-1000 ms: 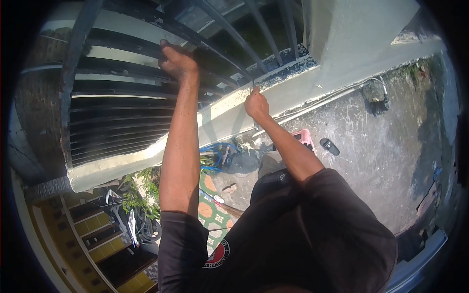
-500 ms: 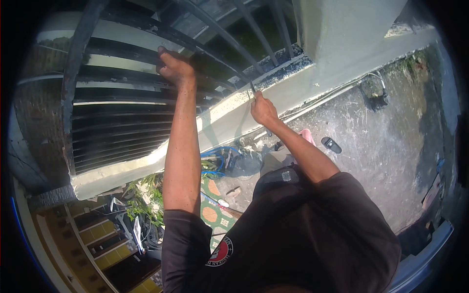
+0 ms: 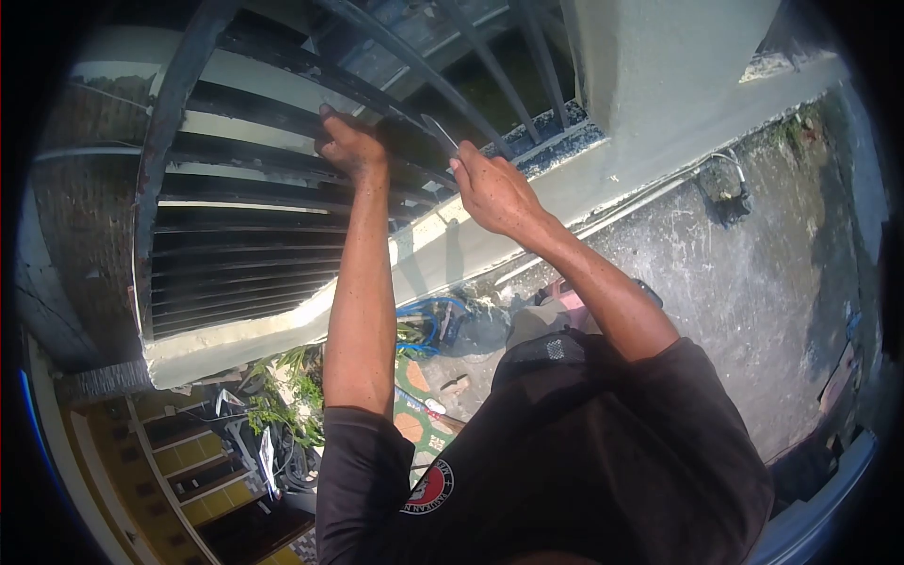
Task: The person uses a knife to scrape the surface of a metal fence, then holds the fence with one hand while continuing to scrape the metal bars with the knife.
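Note:
Dark metal bars with peeling paint form a grille above a pale wall ledge. My left hand is closed around one of these bars, at the middle of the grille. To its right, my right hand grips a thin blade-like tool. The tool's flat metal end points up and left, close to a bar; whether it touches the bar is unclear. Its handle is hidden in my fingers.
Below the ledge lie a blue hose, green plants and a patterned tile floor. A grey concrete floor spreads to the right, with a pipe along the wall. A motorcycle stands at the lower left.
My right hand has moved up and left with the tool, whose blade now shows against the bars. My left hand still holds the bar, slightly further right in view.

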